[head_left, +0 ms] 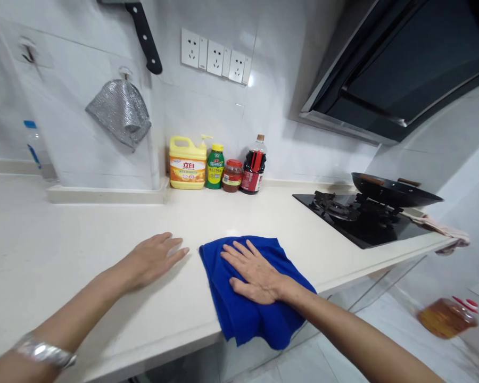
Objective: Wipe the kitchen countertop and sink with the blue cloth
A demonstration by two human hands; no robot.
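A blue cloth [279, 266] lies spread on the white countertop [175, 319], its near part hanging over the front edge. My right hand [255, 274] rests flat on top of it, fingers stretched out and apart. To the left of the cloth, my left hand [154, 260] is over the bare counter with its fingers loosely extended, holding nothing. I cannot tell whether its palm touches the surface. A silver band [43, 351] circles the left wrist.
Against the back wall stand a yellow detergent jug [187, 170], a green bottle [214, 167], a red-lidded jar [232, 176] and a dark sauce bottle [253, 167]. A wok [395, 191] sits on the black gas stove [359, 218] at right, under a range hood [383, 69].
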